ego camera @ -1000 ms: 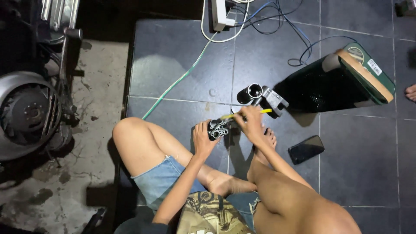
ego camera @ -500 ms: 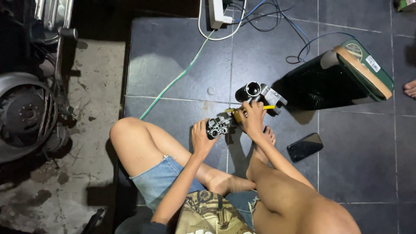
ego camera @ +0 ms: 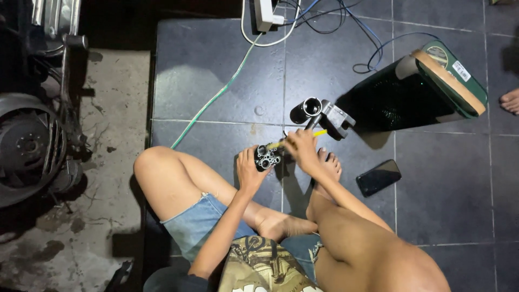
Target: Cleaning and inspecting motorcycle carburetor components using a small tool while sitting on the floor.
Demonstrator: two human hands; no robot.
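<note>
Left hand [ego camera: 250,172] has its grip closed around a small metal engine part [ego camera: 267,157], just below the metal cylinder piece [ego camera: 323,114]; right hand [ego camera: 301,151] pinches a yellow-handled screwdriver [ego camera: 303,138] against that part.

A phone [ego camera: 378,177] is lying flat on the dark tiled floor [ego camera: 216,65], just right of the person's foot, its rectangular screen showing black and catching a faint sheen. Farther up and to the right, a small white rectangular label [ego camera: 460,71] is sitting on the green end face of the fan [ego camera: 432,86] lying on its side; beside it, a round pale sticker [ego camera: 439,54] is showing on the same face.
</note>
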